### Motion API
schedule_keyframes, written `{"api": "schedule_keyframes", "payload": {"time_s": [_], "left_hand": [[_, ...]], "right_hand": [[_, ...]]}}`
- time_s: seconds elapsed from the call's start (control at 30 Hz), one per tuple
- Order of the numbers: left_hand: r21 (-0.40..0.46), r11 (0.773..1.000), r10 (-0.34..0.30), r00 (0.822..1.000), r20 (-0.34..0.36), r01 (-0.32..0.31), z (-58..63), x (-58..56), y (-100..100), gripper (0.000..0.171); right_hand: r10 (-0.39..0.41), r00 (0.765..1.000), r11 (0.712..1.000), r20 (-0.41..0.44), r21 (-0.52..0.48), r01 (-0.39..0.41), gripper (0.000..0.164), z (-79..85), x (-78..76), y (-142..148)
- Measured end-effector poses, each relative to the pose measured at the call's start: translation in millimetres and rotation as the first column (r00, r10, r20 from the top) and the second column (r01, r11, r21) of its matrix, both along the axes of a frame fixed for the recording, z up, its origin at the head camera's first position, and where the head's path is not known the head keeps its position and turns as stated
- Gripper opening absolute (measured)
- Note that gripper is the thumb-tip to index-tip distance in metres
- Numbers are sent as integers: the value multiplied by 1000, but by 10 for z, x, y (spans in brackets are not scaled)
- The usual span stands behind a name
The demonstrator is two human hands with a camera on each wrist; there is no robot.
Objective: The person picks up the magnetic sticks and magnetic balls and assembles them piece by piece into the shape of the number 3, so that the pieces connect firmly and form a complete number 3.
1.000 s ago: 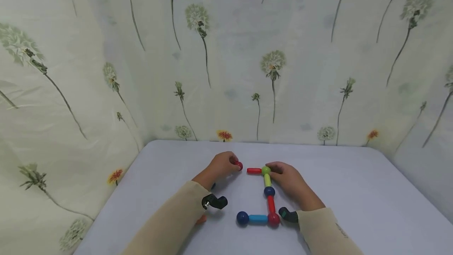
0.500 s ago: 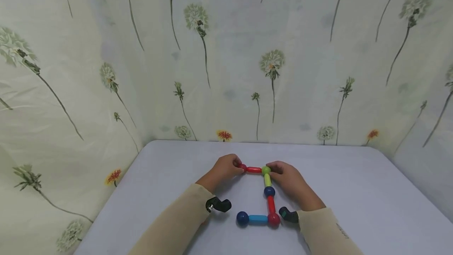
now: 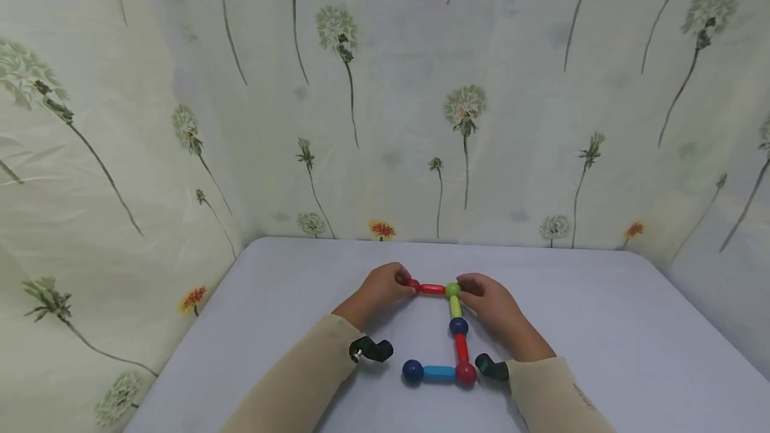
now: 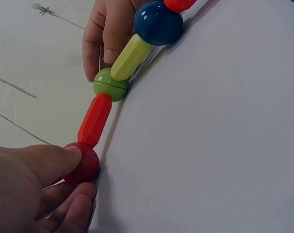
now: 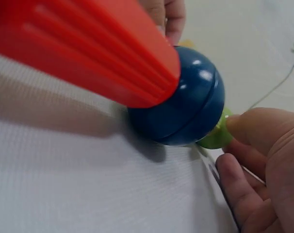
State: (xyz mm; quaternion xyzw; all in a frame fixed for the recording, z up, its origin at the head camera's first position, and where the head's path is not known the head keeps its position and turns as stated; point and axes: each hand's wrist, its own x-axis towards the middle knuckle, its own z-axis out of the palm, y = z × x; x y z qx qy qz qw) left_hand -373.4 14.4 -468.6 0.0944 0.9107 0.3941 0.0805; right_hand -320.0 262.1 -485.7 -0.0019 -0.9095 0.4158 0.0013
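My left hand [image 3: 385, 286] pinches a red ball [image 4: 84, 165] between thumb and fingers. That ball touches one end of a red ribbed rod [image 4: 95, 119]. At the rod's other end sits a light green ball [image 4: 110, 85], held by the thumb and fingers of my right hand [image 3: 493, 306]. From the green ball a yellow-green rod [image 3: 455, 307] leads to a dark blue ball [image 3: 458, 326]. A second red rod [image 3: 461, 349] joins this to a larger-looking red ball [image 3: 466, 373]. From there a light blue rod [image 3: 439, 373] runs left to another dark blue ball [image 3: 412, 371].
A white-covered table [image 3: 601, 326] carries the pieces. Behind it hangs a pale curtain [image 3: 397, 85] printed with dandelions. Black wrist cameras stick out from both sleeves, the right one [image 3: 492, 367] close to the near red ball.
My left hand has moved slightly right and brought its red ball against the free end of the red rod. The right hand has stayed at the green ball.
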Motion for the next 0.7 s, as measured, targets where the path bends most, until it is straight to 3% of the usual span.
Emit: {"api": "schedule_keyframes", "payload": {"time_s": [0.43, 0.57, 0.7], "left_hand": [[-4, 1000, 2, 1000, -17, -2, 4, -4, -56, 23], [-8, 1000, 2, 1000, -8, -2, -14, 6, -57, 23], [1, 1000, -13, 1000, -4, 13, -29, 15, -39, 23]], "right_hand": [[-18, 996, 997, 84, -67, 24, 36, 62, 109, 10], [8, 992, 997, 124, -77, 1, 34, 49, 258, 7], [42, 993, 998, 108, -50, -36, 31, 28, 437, 19]]}}
